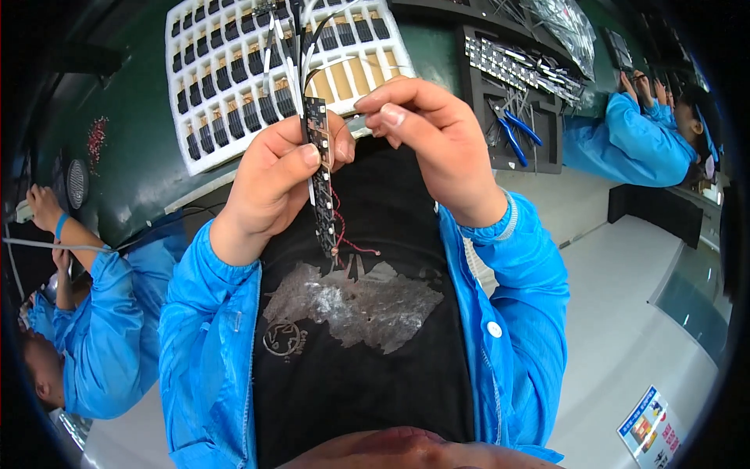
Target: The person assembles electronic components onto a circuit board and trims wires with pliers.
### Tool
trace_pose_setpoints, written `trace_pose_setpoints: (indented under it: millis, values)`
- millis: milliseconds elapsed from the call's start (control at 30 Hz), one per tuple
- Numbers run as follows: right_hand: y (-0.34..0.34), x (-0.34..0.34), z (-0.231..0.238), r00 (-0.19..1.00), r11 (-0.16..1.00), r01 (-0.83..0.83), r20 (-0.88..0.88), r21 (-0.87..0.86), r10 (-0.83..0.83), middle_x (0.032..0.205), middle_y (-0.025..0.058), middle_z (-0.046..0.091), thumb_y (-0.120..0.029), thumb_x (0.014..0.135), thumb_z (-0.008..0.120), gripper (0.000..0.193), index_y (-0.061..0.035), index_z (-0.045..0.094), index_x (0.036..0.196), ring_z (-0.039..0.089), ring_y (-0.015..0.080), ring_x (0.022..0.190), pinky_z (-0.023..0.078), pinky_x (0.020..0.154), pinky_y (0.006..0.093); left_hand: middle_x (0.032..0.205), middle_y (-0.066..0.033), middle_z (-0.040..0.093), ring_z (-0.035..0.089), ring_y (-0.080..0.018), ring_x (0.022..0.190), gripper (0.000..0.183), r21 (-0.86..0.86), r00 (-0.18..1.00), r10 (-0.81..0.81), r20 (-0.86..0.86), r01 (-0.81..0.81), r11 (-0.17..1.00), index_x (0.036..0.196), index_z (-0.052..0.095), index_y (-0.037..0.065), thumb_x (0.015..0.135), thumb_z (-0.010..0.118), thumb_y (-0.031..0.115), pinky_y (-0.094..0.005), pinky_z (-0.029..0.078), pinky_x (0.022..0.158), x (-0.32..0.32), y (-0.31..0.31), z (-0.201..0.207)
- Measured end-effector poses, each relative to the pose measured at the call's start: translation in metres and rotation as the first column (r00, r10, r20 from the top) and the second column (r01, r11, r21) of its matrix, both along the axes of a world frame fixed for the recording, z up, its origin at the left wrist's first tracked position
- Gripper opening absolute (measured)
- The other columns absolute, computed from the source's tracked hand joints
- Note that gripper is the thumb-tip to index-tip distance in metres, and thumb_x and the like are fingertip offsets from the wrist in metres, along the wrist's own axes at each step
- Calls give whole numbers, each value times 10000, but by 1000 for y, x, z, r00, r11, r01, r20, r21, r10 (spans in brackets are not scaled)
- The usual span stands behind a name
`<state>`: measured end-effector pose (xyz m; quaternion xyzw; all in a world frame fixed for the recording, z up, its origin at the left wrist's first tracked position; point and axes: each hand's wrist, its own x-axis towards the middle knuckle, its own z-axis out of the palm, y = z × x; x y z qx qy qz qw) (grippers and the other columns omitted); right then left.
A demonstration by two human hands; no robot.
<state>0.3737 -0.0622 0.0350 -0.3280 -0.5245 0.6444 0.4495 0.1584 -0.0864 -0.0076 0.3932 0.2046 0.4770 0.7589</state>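
My left hand [283,173] is closed around a narrow black circuit board strip [323,205] dotted with small pale parts, held upright in front of my chest. From its lower end hangs a thin twisted red wire [341,225]. White and black cables [301,55] run up past the strip's top end. My right hand [441,137] is just right of the strip's upper part, with thumb and index finger brought together in a pinch. Whatever is between those fingertips is too small to make out.
Beyond my hands lies a white foam tray [223,159] with rows of black parts. At right, a dark tray [551,152] holds blue-handled pliers [513,134], circuit strips [500,64] and a clear plastic bag [564,33]. Co-workers in blue sit left [117,328] and right [625,144].
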Motion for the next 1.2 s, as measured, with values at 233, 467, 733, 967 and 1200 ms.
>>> trace_pose_setpoints:
  millis: [233, 467, 733, 967, 1200]
  values:
    - [-6, -12, -19, 986, 981, -129, -81, 146, 142, 1011, 58, 594, -58, 1006, 626, 149, 29, 664, 1120, 659, 126, 899, 558, 766, 258, 1029, -52, 618, 542, -173, 1001, 318, -76, 968, -120, 220, 139, 987, 1110, 640, 28, 969, 653, 312, -307, 425, 876, 4, -5, -2]
    - [-6, -13, -17, 976, 983, -144, -147, 113, 160, 1054, 58, 579, -71, 1005, 632, 161, 30, 670, 1125, 656, 137, 914, 575, 777, 261, 1037, -58, 624, 550, -177, 1024, 325, -118, 925, -168, 341, 219, 968, 1146, 625, 13, 977, 647, 290, -308, 436, 895, 6, -3, -2]
    - [-4, -10, -16, 983, 967, -177, -6, 185, 181, 1091, 86, 515, -10, 1000, 593, 62, 21, 623, 1045, 656, 135, 889, 586, 761, 266, 1047, -62, 628, 569, -175, 1010, 322, -153, 923, -176, 342, 239, 959, 1175, 616, 14, 991, 627, 278, -316, 460, 914, 5, -4, -5]
    - [-2, -7, -7, 988, 937, -115, 140, 329, 72, 1050, 90, 537, 10, 938, 638, 53, 4, 651, 988, 621, 132, 865, 520, 753, 261, 1102, -79, 672, 625, -170, 1041, 284, -267, 991, -98, 86, 118, 956, 1210, 609, 2, 1009, 588, 201, -321, 483, 945, 2, -3, 9]
    - [5, -2, 12, 887, 695, -142, 402, 704, -226, 857, 87, 658, 54, 744, 719, 143, -12, 664, 858, 620, 215, 793, 487, 725, 299, 1096, -45, 696, 621, -93, 997, 262, -66, 964, 94, -250, -114, 991, 1229, 624, -9, 1000, 580, 113, -280, 481, 941, -7, -4, 14]
